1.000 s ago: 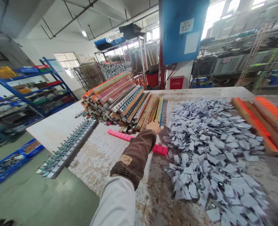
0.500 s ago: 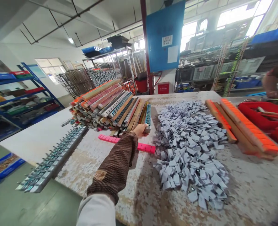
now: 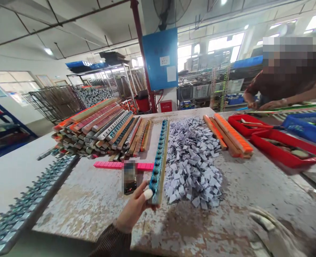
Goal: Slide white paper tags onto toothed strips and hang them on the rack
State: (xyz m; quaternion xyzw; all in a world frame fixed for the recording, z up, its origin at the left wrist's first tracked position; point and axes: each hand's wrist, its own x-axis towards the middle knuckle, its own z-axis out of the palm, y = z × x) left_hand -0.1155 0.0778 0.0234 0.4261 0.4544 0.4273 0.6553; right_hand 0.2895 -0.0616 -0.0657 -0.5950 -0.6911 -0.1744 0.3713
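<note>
My left hand point(image 3: 132, 208) is closed around the near end of a wooden strip point(image 3: 158, 164) set with a row of teal metallic pieces. A white covering is on one digit. The strip's far end points away, over the edge of a pile of small white-grey flat pieces point(image 3: 194, 160). Beside it lies a bright pink segmented strip point(image 3: 107, 164), with a phone point(image 3: 130, 182) in front. At the lower right, my right hand point(image 3: 271, 230) is in a pale glove over the worn tabletop; its fingers are blurred.
A stack of strips point(image 3: 99, 132) stands at the back left. Bars with spiky teal pieces point(image 3: 37, 200) lie at the left edge. Orange-topped strips point(image 3: 231, 134), red bins point(image 3: 289, 150) and a blue bin point(image 3: 310, 126) sit right. A co-worker point(image 3: 289, 82) leans in beyond.
My left hand has drawn the teal strip away from the stack, toward me. The view has turned right, and my gloved right hand, the phone and more of the co-worker now show.
</note>
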